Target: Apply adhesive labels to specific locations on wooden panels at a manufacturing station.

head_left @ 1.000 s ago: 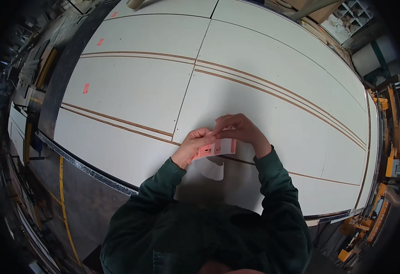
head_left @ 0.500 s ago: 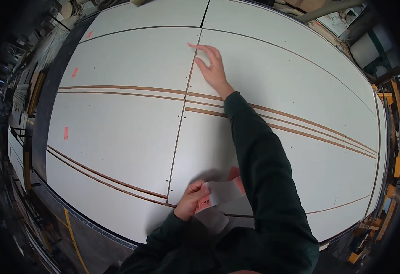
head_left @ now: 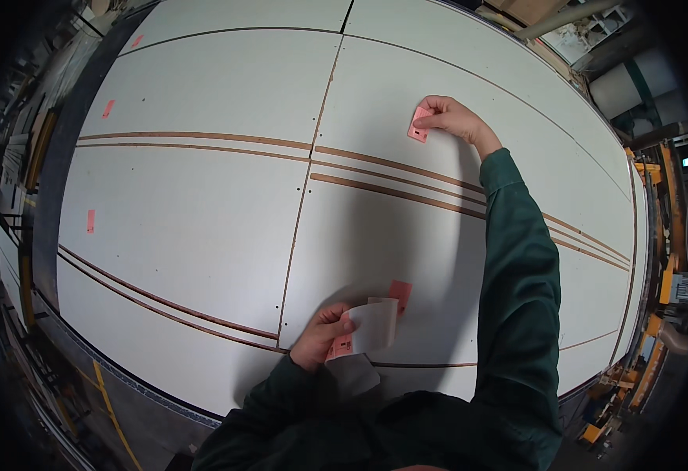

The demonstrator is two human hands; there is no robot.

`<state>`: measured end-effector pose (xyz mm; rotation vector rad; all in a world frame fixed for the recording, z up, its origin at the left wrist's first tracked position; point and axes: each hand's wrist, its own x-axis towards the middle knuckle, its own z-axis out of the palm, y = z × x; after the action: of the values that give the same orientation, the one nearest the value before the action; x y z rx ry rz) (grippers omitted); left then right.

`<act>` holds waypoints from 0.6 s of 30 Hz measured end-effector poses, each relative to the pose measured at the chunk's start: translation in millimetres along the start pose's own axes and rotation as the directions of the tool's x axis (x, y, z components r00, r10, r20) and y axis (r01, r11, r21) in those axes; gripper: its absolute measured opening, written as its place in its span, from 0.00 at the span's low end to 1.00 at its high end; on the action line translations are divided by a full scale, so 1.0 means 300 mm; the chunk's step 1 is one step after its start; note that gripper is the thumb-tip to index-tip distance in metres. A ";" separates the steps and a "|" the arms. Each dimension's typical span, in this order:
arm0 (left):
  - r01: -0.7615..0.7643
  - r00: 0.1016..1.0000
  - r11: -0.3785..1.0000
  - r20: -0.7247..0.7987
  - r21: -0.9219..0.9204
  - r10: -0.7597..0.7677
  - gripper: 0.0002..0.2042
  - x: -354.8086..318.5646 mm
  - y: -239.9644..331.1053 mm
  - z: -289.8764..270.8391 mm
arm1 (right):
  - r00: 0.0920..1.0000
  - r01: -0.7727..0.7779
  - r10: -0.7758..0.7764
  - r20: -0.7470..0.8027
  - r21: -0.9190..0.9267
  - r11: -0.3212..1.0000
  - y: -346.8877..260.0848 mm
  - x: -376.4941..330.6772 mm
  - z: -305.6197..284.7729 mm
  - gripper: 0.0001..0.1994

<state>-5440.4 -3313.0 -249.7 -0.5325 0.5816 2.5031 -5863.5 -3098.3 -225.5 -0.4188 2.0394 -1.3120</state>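
Observation:
My right hand reaches out over a white panel on the far side. Its thumb and fingers pinch a small pink label, close to the panel's surface; whether the label touches it I cannot tell. Close to my body, my left hand grips a curling strip of backing paper with pink labels on it. One label shows beside the thumb, and the pink far end of the strip hangs over the panel.
Brown-edged cuts split the white sheet into panels, with narrow offcut strips between them. Pink labels sit on the left panels. Yellow machine parts line the right side. A yellow floor line runs at lower left.
My right hand has moved right and slightly nearer, from the long cut to the middle of the far right panel. The pink label now faces up in its fingers. My left hand keeps hold of the strip.

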 end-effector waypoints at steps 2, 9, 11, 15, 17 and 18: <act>-0.010 0.999 1.000 -0.038 0.023 0.010 0.08 0.001 -0.007 0.005 | 0.999 -0.015 -0.007 -0.051 -0.425 0.905 0.008 0.055 0.021 0.14; 0.007 1.000 0.998 -0.014 0.060 -0.006 0.03 -0.004 -0.006 0.003 | 0.815 -0.287 -0.162 -0.556 -0.632 0.720 0.051 0.023 0.076 0.32; -0.007 1.000 0.998 0.005 0.066 0.007 0.03 0.001 -0.004 0.001 | 0.744 -0.362 -0.159 -0.650 -0.591 0.721 0.044 0.052 0.110 0.32; 0.003 0.998 0.999 0.066 0.043 -0.006 0.02 0.006 -0.003 -0.008 | 0.605 -0.434 -0.258 -0.753 -0.584 0.686 0.072 0.063 0.148 0.30; 0.010 0.999 0.998 0.048 0.061 -0.013 0.03 0.002 -0.003 -0.021 | 0.597 -0.357 -0.398 -0.697 -0.675 0.646 0.093 0.041 0.142 0.29; 0.028 0.996 0.999 0.081 0.046 -0.032 0.03 0.007 -0.009 -0.028 | 0.678 -0.255 -0.403 -0.615 -0.710 0.656 0.112 0.007 0.136 0.29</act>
<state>-5438.4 -3314.2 -258.3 -0.4167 0.5922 2.4651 -5834.3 -3112.2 -267.3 -0.3542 3.3292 -0.5753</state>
